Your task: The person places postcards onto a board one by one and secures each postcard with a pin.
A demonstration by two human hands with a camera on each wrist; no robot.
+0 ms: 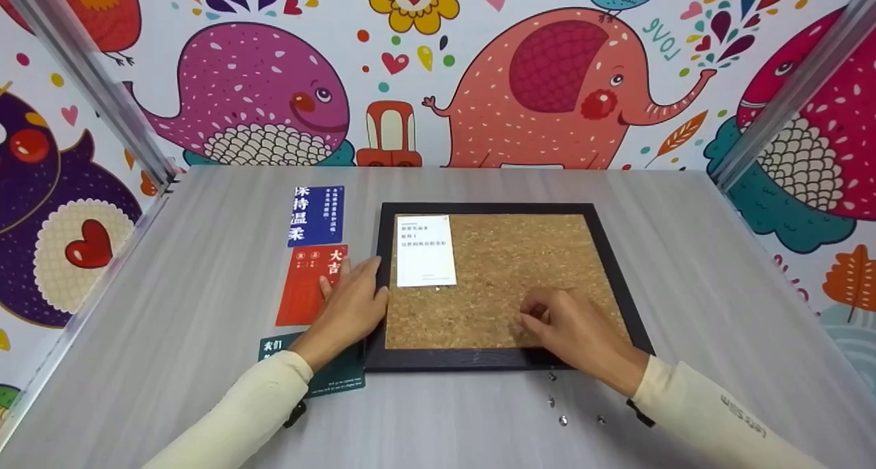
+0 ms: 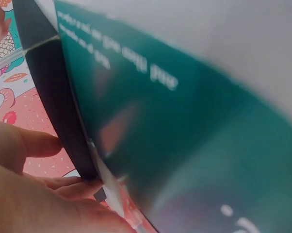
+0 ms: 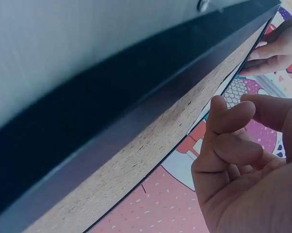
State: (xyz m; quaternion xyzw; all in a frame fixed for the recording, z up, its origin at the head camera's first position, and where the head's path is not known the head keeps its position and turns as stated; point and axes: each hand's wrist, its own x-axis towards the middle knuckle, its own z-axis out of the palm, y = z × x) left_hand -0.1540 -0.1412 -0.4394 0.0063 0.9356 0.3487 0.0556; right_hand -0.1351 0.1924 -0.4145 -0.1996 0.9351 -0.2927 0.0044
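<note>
"What lies nearest?"

"Four small shiny pieces [image 1: 563, 420], loose on the pale grey wood-grained surface [image 1: 424, 421]. To their left, a dark green rectangular card with white lettering [image 1: 335, 366] is partly covered by the left wrist."

"And beyond them?"

"A rectangular cork board in a black frame [image 1: 520, 250], lying flat. The right hand [image 1: 575, 325] is over its lower right part, coming in from a cream sleeve [image 1: 718, 404] with dark print."

"Is that grip holding anything?"

"I can't tell. The fingers are curled in and the thumb is close to the index fingertip, but anything small between them would be hidden, even in the right wrist view."

"The left one?"

"The left hand [image 1: 345, 315] is loose, clenched on nothing. It touches the frame's left side, some fingers spread over a bright red rectangular card with white writing [image 1: 301, 291]."

"Anything on the cork?"

"A white rectangular card with dark text [image 1: 424, 260], in the upper left part, near the frame. A bright speck shows by its lower edge, too small to make out."

"Farther back?"

"A blue rectangular card with white characters [image 1: 317, 216], above the red one, then a white wall printed with cartoon animals [image 1: 438, 65]."
</note>
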